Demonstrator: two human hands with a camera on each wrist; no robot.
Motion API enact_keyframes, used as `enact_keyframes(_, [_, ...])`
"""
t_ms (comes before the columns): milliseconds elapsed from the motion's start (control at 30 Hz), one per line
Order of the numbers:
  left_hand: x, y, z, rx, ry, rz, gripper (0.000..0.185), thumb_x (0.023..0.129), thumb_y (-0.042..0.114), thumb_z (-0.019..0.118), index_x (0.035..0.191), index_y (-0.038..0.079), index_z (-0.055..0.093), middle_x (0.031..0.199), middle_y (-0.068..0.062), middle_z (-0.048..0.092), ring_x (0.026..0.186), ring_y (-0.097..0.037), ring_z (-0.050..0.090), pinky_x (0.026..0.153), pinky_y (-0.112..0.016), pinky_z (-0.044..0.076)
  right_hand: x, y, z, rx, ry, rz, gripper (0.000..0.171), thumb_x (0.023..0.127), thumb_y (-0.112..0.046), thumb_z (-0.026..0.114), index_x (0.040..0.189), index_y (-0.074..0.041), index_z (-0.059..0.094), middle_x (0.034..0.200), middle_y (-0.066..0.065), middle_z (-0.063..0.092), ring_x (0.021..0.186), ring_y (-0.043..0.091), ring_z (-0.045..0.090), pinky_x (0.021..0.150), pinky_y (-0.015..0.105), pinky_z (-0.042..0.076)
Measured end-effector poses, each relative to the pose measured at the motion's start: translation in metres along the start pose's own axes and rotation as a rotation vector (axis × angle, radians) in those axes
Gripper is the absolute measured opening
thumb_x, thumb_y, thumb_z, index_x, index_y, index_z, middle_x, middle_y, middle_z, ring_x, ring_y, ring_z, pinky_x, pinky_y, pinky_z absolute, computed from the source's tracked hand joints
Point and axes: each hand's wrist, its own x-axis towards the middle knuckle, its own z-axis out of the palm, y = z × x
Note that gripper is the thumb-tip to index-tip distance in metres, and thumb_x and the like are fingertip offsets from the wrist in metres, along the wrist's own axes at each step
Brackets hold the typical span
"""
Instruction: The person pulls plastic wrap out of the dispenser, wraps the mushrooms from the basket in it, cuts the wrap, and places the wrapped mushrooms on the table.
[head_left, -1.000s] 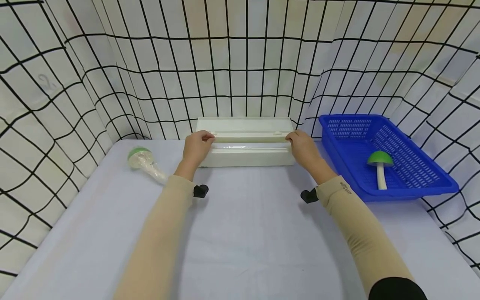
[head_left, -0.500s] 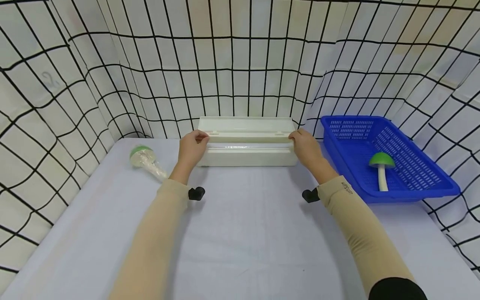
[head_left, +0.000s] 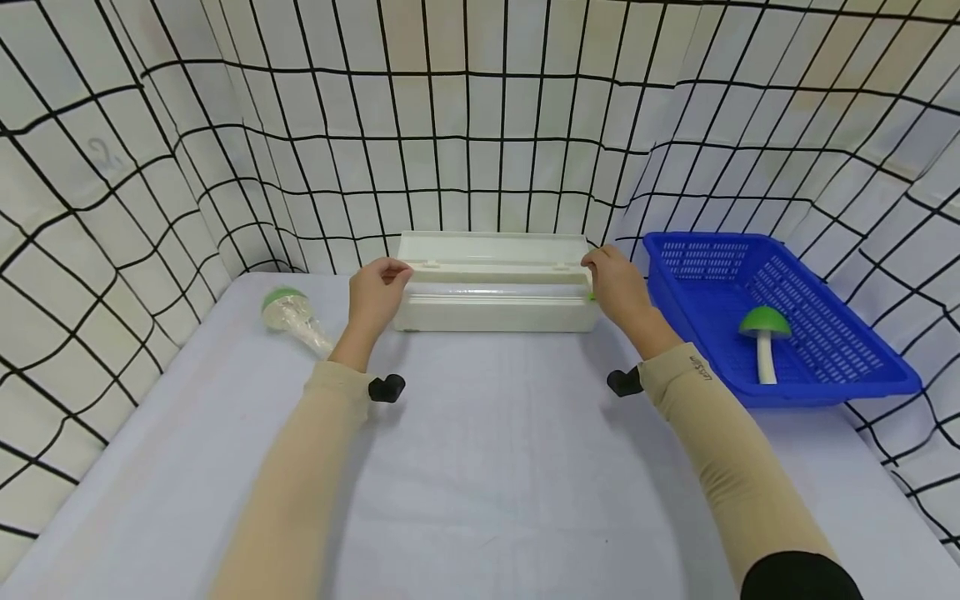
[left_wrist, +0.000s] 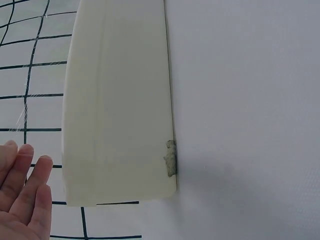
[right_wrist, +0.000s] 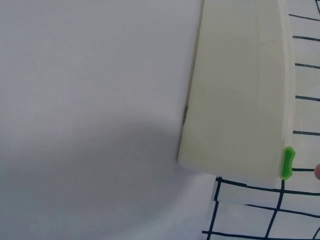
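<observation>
A white cling film dispenser (head_left: 495, 315) stands at the back of the table with its lid (head_left: 491, 248) raised. Inside lies a roll of clear cling film (head_left: 498, 290). At the left end, thumb and fingertips of my left hand (head_left: 375, 298) pinch the film's edge; faint glints of film (left_wrist: 21, 117) show above those fingers in the left wrist view. My right hand (head_left: 621, 292) pinches at the right end, beside a green slider (right_wrist: 287, 163). The right wrist view catches only a fingertip (right_wrist: 317, 171), so the film there is hard to see.
Left of the dispenser lies a green-capped toy mushroom (head_left: 292, 317) wrapped in clear film. A blue basket (head_left: 697, 350) on the right holds an unwrapped green mushroom (head_left: 765, 323). Black wire mesh (head_left: 480, 137) closes off the back and sides of the white table (head_left: 487, 467).
My left hand has shifted left, out past the dispenser's end. My right hand has edged slightly right and up, and the green slider now shows beside it.
</observation>
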Motion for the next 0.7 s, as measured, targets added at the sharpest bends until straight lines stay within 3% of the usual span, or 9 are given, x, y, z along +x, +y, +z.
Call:
enact_keyframes(367, [0.002, 0.004, -0.005, -0.018, 0.035, 0.006, 0.021, 0.104, 0.015, 0.063, 0.112, -0.003, 0.07, 0.109, -0.019, 0.071, 0.104, -0.031, 0.064, 0.088, -0.039, 0.051, 0.005, -0.002, -0.007, 0.213, 0.008, 0.085, 0.022, 0.106, 0.002, 0.049, 0.117, 0.008, 0.067, 0.12, 0.026, 0.06, 0.112, 0.04, 0.059, 0.095, 0.049, 0.051])
enact_keyframes(533, [0.005, 0.007, -0.007, -0.032, 0.053, 0.02, 0.02, 0.103, 0.014, 0.064, 0.111, -0.003, 0.071, 0.106, -0.018, 0.071, 0.099, -0.028, 0.065, 0.083, -0.032, 0.05, 0.007, -0.001, -0.01, 0.334, 0.016, 0.137, 0.021, 0.106, 0.003, 0.047, 0.115, 0.009, 0.065, 0.117, 0.027, 0.061, 0.108, 0.04, 0.06, 0.089, 0.049, 0.051])
enact_keyframes(700, [0.005, 0.011, -0.01, -0.039, 0.067, 0.024, 0.021, 0.103, 0.015, 0.065, 0.111, -0.003, 0.071, 0.106, -0.018, 0.072, 0.098, -0.028, 0.065, 0.082, -0.03, 0.049, 0.009, -0.001, -0.012, 0.385, 0.033, 0.153, 0.023, 0.107, 0.002, 0.045, 0.115, 0.01, 0.065, 0.11, 0.025, 0.063, 0.098, 0.036, 0.06, 0.08, 0.044, 0.05])
